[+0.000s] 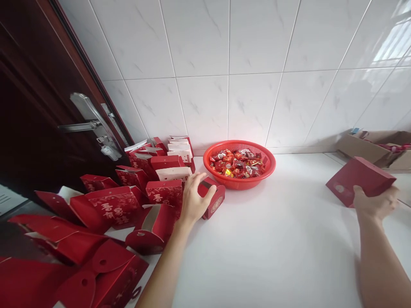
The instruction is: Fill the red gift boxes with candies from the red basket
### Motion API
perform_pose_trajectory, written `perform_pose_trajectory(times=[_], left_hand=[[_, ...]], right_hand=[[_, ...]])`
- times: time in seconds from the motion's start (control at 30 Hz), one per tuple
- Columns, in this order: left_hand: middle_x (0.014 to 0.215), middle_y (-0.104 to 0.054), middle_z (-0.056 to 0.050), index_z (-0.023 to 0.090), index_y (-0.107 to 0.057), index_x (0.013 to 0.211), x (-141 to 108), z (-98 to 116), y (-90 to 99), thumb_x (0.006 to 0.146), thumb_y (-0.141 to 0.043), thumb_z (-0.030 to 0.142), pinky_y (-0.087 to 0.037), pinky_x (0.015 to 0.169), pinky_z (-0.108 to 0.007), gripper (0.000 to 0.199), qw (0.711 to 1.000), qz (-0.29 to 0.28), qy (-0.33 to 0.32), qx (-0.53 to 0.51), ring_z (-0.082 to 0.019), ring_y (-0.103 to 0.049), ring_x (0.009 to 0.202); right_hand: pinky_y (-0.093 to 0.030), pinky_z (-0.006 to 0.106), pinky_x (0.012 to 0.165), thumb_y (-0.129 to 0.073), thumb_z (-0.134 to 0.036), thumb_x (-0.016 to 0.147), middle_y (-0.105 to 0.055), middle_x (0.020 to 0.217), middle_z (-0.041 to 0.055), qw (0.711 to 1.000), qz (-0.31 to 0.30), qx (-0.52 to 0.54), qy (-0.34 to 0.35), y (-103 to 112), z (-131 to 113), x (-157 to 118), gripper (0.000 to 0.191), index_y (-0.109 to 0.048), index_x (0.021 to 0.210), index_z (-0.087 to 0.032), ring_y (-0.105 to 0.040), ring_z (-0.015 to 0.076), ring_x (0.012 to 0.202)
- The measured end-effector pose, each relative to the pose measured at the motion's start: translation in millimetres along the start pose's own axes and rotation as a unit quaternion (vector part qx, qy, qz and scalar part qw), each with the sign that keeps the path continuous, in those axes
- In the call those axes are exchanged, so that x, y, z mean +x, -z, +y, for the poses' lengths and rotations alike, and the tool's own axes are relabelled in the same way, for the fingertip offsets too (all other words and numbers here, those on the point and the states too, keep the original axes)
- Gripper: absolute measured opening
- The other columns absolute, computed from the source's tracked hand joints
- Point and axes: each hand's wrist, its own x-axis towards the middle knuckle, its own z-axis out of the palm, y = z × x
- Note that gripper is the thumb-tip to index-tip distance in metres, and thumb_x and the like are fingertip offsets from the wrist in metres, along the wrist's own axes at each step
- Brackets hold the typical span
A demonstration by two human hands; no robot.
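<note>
Hands counted: two. Right hand [377,203], right edge of frame, gripped one red box [348,179]; its far fingers were blurred. Left hand [194,203], centre, was open, fingers and thumb spread over one small red box [215,205]; contact could not be confirmed. One red colander [239,184], upper centre, just beyond that small box, held wrapped sweets [236,164], heaped and overlapping, too many to count. Red cartons [114,207], left to lower left, numbered more than ten; overlap and the frame edge prevented an exact tally. Several stood open-topped, contents not visible. One cardboard box [355,149], cut off at right, contained reddish items, unidentified. One door [28,94], upper left, was partly out of frame.
</note>
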Motion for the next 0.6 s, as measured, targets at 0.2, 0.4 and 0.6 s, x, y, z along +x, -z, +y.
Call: perform_pose_trajectory(times=[0.2,0.4,0.6], left_hand=[[0.121,-0.07,-0.012,0.019,-0.066,0.113,1.2,0.2,3.3,0.091,-0.054,0.039,-0.05,0.104,-0.046,0.032,0.999,-0.03,0.039,-0.021,-0.028,-0.064,0.119],[0.116,-0.074,-0.011,0.018,-0.067,0.11,1.1,-7.6,0.1,0.084,-0.053,0.019,-0.055,0.098,-0.041,0.03,0.997,-0.001,0.055,-0.053,-0.025,-0.07,0.109],[0.101,-0.076,-0.006,0.021,-0.066,0.099,-9.3,4.0,-15.9,0.09,-0.055,0.022,-0.059,0.082,-0.031,0.014,0.991,-0.002,0.013,-0.137,-0.021,-0.073,0.098]], right_hand=[[-0.015,0.08,0.092,-0.098,-0.053,0.034,-0.044,0.139,0.0402,0.974,0.027,-0.009,-0.225,-0.4,-3.0,6.8,0.123,-0.051,0.14,-0.015,-0.034,0.063,0.128],[-0.039,0.069,0.094,-0.078,-0.039,0.076,-0.062,0.119,0.0265,0.954,0.14,0.157,0.212,18.6,-78.8,-30.3,0.047,-0.061,0.115,-0.019,-0.055,0.0473,0.121],[-0.057,0.043,0.077,-0.056,-0.027,0.096,-0.069,0.111,0.0132,0.863,-0.251,0.335,0.282,46.0,-187.6,-139.7,0.012,-0.061,0.106,-0.022,-0.07,0.024,0.087]])
